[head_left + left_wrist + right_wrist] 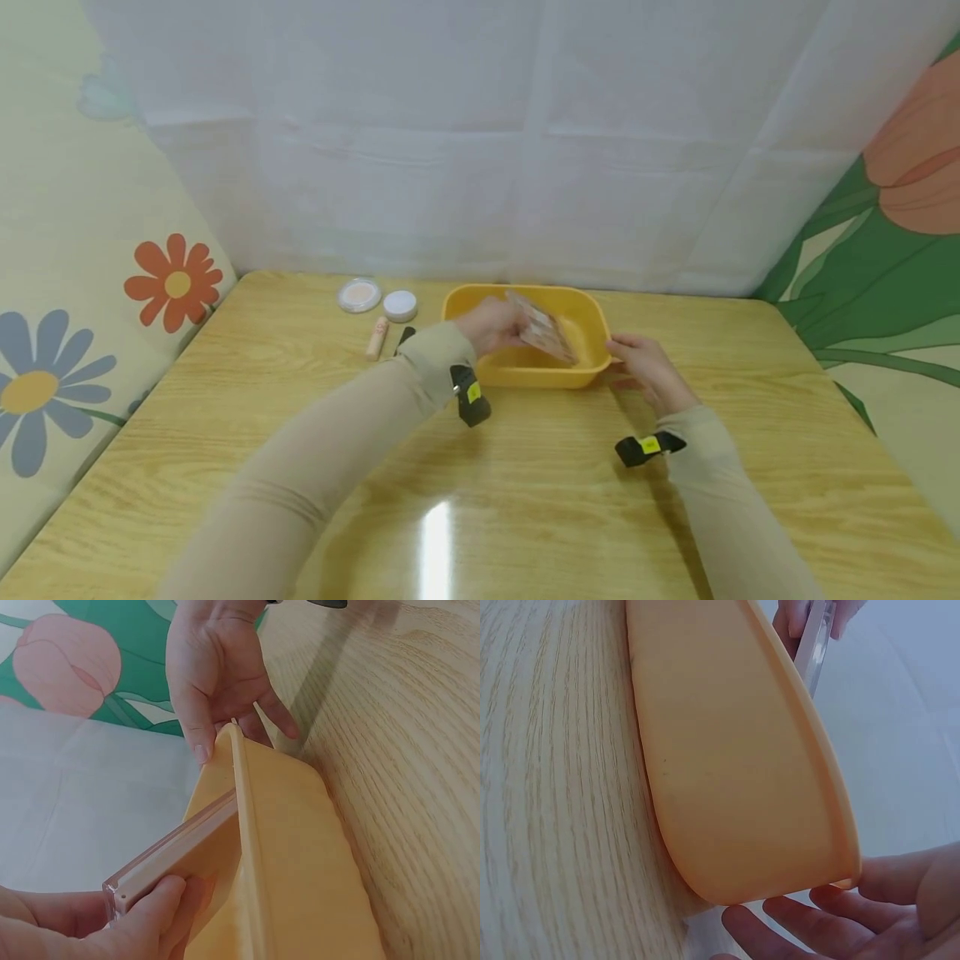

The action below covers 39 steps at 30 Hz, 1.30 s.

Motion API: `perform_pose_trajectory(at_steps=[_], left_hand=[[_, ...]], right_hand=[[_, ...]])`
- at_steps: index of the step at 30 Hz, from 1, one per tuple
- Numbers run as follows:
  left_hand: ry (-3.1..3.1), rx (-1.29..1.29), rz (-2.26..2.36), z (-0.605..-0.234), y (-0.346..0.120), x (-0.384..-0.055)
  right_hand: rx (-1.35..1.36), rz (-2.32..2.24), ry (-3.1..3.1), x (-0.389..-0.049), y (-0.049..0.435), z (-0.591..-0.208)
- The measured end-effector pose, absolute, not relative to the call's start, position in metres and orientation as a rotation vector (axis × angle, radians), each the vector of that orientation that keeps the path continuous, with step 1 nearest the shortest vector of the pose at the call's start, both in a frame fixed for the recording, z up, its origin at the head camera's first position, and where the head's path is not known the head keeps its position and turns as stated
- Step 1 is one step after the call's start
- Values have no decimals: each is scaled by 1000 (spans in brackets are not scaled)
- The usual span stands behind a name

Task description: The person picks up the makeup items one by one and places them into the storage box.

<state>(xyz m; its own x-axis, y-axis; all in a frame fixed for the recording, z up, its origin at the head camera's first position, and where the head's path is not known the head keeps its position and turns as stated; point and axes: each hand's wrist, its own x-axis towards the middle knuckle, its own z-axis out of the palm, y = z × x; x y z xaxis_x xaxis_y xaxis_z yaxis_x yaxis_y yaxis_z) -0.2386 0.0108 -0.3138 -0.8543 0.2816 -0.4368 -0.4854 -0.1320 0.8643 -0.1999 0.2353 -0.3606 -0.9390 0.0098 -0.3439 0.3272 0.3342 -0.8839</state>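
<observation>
My left hand (493, 323) grips a flat makeup palette (546, 332) with a clear cover, thumb on one face and fingers on the other. The palette slants down into a yellow plastic basin (536, 380), its lower end inside and its upper end above the rim. At the basin's right end, my right hand (647, 367) pinches the rim, with the thumb over the edge and the other fingers spread along the outer wall. The left wrist view shows the palette (176, 851) side-on between thumb and fingers, its far end hidden behind the basin wall (292, 847).
Left of the basin lie a round clear compact (359, 295), a white round jar (400, 306), a pale pink tube (377, 338) and a black item (407, 335) partly hidden by the left sleeve. A white cloth (480, 167) hangs behind the wooden table (540, 500).
</observation>
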Motion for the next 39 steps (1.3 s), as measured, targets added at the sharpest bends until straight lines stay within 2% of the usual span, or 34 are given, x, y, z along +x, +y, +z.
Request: perform_pose_trajectory(at_steps=[4, 7, 18, 22, 27, 36, 39], left_hand=[[1687, -244, 1997, -313, 14, -239], [1668, -213, 2024, -338, 20, -261], [1637, -210, 2002, -491, 56, -397], [1584, -184, 2030, -528, 68, -428], [1655, -185, 2006, -527, 76, -423], [1699, -174, 2011, -454, 73, -347], [1719, -109, 1978, -509, 88, -391]], right_hand=[[292, -1644, 2328, -199, 235, -360], [286, -1650, 2333, -199, 235, -360], [295, -1640, 2332, -199, 233, -361], [290, -1632, 2328, -199, 233, -360], [288, -1631, 2328, -199, 234, -360], [287, -1640, 2325, -198, 234, -360], [291, -1646, 2320, -198, 235, -360]])
